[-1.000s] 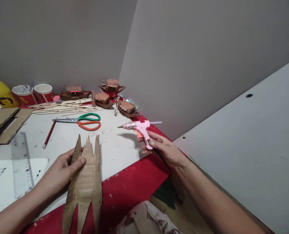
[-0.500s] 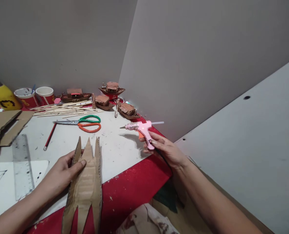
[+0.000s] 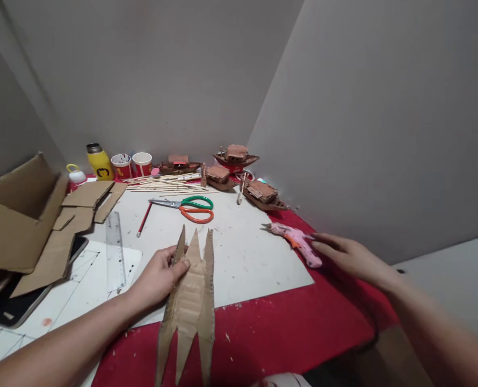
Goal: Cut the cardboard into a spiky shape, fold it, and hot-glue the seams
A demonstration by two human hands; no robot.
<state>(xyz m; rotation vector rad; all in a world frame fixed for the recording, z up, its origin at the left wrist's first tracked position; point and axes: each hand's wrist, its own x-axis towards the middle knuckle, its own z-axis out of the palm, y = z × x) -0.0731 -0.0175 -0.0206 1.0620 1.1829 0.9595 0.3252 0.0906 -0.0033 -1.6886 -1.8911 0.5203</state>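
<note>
My left hand (image 3: pixel 164 277) is closed on the left edge of a cut cardboard piece (image 3: pixel 188 301), thumb on its front. The piece has folded sides and pointed ends, and it is upright over the table's front edge. A pink hot glue gun (image 3: pixel 295 242) with an orange trigger lies on its side at the right of the table. Just behind its rear end is my right hand (image 3: pixel 343 255), fingers stretched out and not wrapped round the handle. Whether the fingertips touch the gun is unclear.
Scissors (image 3: pixel 196 209), a pencil (image 3: pixel 144 219) and a clear ruler (image 3: pixel 115 252) lie on white paper. Thin wooden sticks (image 3: pixel 166 184) and several small model boats (image 3: pixel 263 193) are behind. Paper cups (image 3: pixel 142 164), a yellow bottle (image 3: pixel 101 164) and a cardboard box (image 3: pixel 13 231) stand left.
The glue gun, held up in my right hand before, is now down on the table at the right, with the hand off its handle. The view has turned left. My left hand keeps the cardboard.
</note>
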